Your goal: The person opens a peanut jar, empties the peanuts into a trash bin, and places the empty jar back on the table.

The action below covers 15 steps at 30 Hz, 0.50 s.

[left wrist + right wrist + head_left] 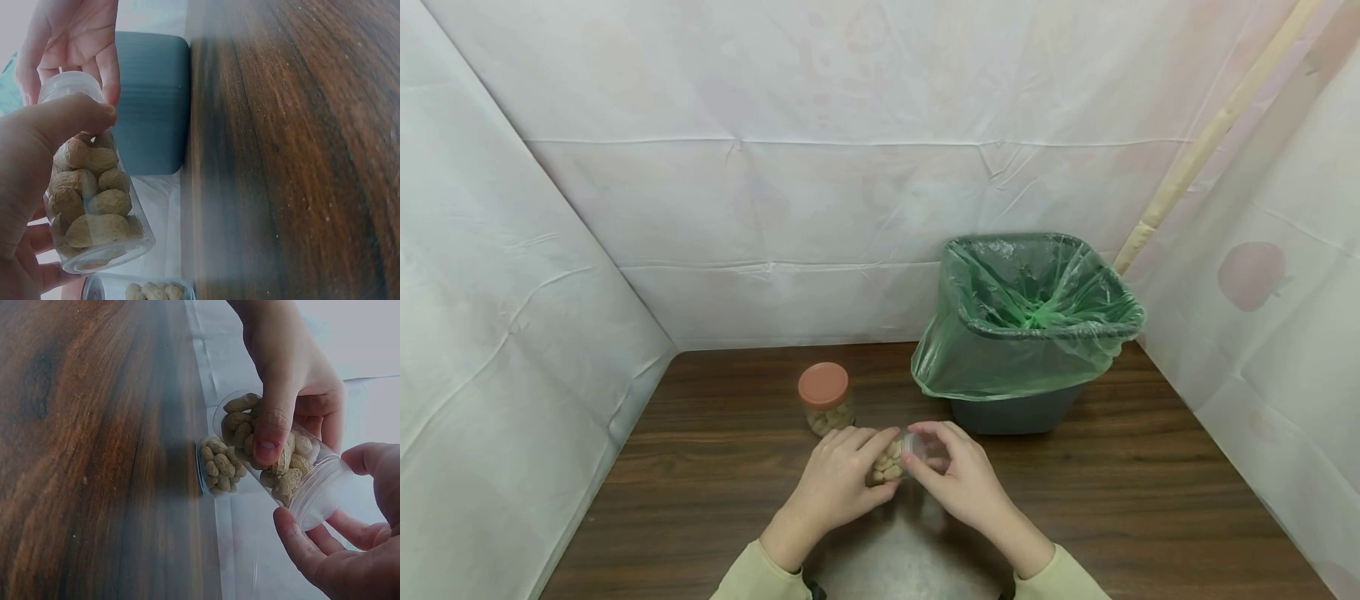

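My left hand (842, 475) grips a clear plastic jar (103, 200) packed with unshelled peanuts, its fingers and thumb wrapped around the body. The jar is tilted above the table, its capped end toward the right. On that end sits a clear ridged lid (319, 490). My right hand (966, 479) pinches this lid between thumb and fingertips, as the right wrist view shows. Just beyond the left hand stands a second jar (826, 400) of peanuts under a salmon-pink lid. Only its lower part shows in both wrist views.
A grey bin (1015, 412) lined with a green plastic bag (1000, 362) stands at the back right of the dark wooden table (700, 467). White patterned cloth (820, 200) hangs behind and along both sides.
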Tool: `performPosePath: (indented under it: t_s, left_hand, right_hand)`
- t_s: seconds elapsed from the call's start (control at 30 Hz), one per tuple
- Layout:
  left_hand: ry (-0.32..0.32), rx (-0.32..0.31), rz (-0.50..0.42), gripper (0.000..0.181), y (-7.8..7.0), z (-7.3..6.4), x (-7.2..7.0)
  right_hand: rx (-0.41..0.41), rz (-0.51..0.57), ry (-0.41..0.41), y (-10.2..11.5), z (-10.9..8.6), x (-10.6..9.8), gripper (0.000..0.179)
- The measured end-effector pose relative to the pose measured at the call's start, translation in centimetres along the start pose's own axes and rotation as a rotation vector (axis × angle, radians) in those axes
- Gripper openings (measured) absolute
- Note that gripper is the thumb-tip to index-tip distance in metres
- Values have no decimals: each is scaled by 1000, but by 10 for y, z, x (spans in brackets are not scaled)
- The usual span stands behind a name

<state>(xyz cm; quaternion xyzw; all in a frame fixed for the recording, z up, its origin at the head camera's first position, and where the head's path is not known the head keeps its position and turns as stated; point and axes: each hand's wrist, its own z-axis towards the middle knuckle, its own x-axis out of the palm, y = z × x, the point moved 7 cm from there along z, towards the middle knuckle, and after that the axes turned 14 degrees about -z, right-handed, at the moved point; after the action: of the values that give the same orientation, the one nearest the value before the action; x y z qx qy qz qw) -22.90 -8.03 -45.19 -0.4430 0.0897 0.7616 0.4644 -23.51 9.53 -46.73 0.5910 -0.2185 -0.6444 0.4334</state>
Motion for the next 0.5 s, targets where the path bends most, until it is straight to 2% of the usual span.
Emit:
performPosePath:
  t_s: [0.5]
  left_hand:
    - [8,-14,-20,68,1,0,1]
  right_hand:
    - [-111,-16,-19,6,0,-4,36]
